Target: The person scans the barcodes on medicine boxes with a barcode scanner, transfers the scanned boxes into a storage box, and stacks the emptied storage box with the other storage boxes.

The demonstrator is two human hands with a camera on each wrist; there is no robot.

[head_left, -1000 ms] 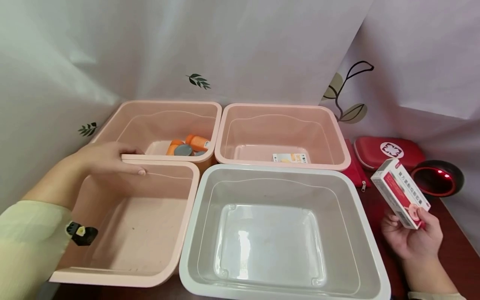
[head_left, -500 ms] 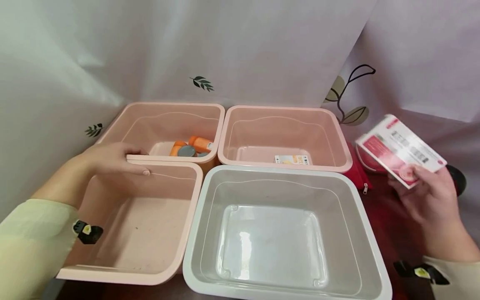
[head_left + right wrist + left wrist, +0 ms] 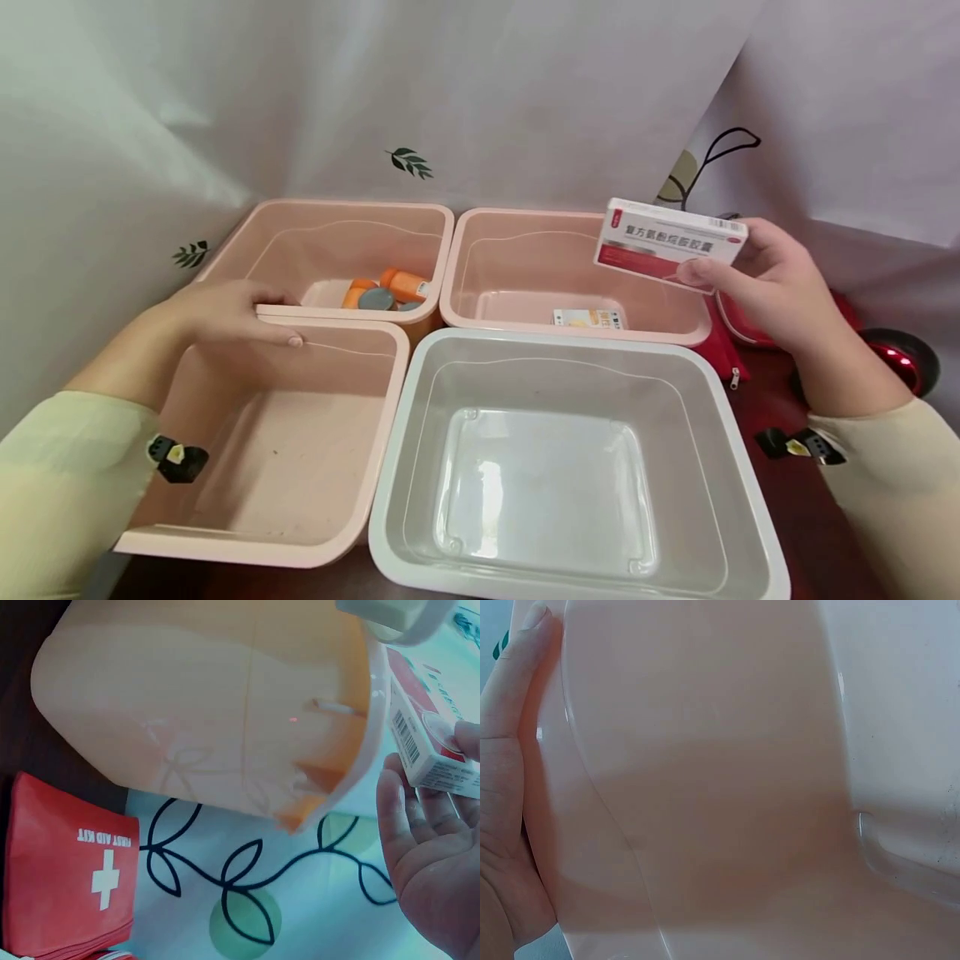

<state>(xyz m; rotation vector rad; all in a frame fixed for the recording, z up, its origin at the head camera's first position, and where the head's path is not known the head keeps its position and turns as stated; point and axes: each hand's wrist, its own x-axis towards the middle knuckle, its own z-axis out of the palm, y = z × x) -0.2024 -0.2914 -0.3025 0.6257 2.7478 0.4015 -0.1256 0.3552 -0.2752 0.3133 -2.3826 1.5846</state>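
My right hand point(image 3: 772, 283) holds a white and red medicine box point(image 3: 663, 242) by its right end, thumb on the printed front. The box is raised over the right edge of the back right pink bin point(image 3: 570, 218); in the right wrist view, the medicine box point(image 3: 431, 727) shows its barcode end beside the bin's rim. My left hand point(image 3: 228, 312) grips the rim of the front left pink bin point(image 3: 300, 467), where it meets the back left pink bin point(image 3: 337, 210). Its thumb lies inside the front bin; the other fingers are partly hidden behind the rim.
Orange bottles point(image 3: 405, 285) lie in the back left bin, and a small white and yellow box point(image 3: 588, 318) lies in the back right one. A grey bin point(image 3: 547, 383) stands front right. Beyond it are a red first aid pouch point(image 3: 71, 870) and a black round object point(image 3: 903, 358).
My right hand has brought the medicine box up and to the left, from beside the grey bin to over the back right bin's edge, turning it level. My left hand stays on the rim.
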